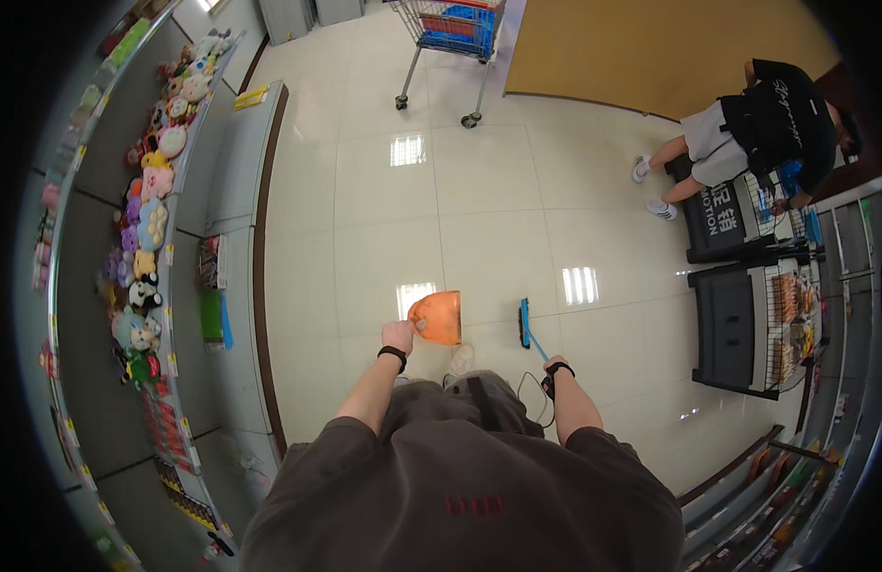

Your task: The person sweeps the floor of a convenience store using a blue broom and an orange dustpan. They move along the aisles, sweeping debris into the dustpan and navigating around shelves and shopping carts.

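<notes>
My left hand (398, 337) is closed around the handle end of an orange plastic dustpan (438, 318), whose wide edge faces right. Some grey marks or debris show on the dustpan's surface; I cannot tell which. My right hand (553, 365) grips the light blue handle of a broom (525, 323). Its blue head with dark bristles points left, apart from the dustpan. Both tools are in front of my feet, over glossy cream floor tiles (487, 272). A dark band circles each wrist, and a thin cable hangs near my right wrist.
Shelving with plush toys (152, 182) lines the left side. A shopping cart (455, 32) stands ahead, near a tan panel (627, 50). At the right, a person (777, 121) bends over a dark promotion bin (720, 214). Another bin (727, 329) holds packaged goods.
</notes>
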The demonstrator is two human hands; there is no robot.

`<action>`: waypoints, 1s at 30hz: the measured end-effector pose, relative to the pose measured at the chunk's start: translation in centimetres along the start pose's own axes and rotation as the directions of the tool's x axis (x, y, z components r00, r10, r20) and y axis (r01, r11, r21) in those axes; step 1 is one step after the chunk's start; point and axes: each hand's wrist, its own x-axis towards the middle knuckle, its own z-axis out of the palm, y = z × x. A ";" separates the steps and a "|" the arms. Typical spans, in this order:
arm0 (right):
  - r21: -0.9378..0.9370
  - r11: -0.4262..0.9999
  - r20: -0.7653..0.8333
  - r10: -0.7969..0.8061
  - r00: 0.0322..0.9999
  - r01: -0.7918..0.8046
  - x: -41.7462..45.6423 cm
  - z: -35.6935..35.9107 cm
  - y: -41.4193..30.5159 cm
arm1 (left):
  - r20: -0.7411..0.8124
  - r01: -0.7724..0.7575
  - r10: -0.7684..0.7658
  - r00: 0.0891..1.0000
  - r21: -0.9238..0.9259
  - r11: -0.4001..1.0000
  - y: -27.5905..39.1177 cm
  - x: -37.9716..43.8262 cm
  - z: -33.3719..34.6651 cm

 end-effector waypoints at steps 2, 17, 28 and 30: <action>0.070 0.998 0.019 -0.006 1.000 0.005 -1.1 -0.3 -0.7 | -0.058 -0.005 0.004 0.998 -0.020 1.000 -0.3 0.4 1.3; -0.029 0.986 0.016 -0.164 0.986 0.165 1.4 7.3 -5.8 | 0.009 -0.101 0.100 0.995 0.052 0.994 5.3 3.7 -2.7; -0.109 0.896 0.125 -0.417 0.900 0.431 1.2 8.9 -7.5 | -0.085 -0.061 0.051 0.995 -0.117 0.991 4.3 4.7 0.0; -0.102 0.919 0.155 -0.364 0.918 0.382 2.2 7.1 -6.7 | -0.067 -0.104 0.101 0.993 -0.039 0.994 4.6 4.6 -1.2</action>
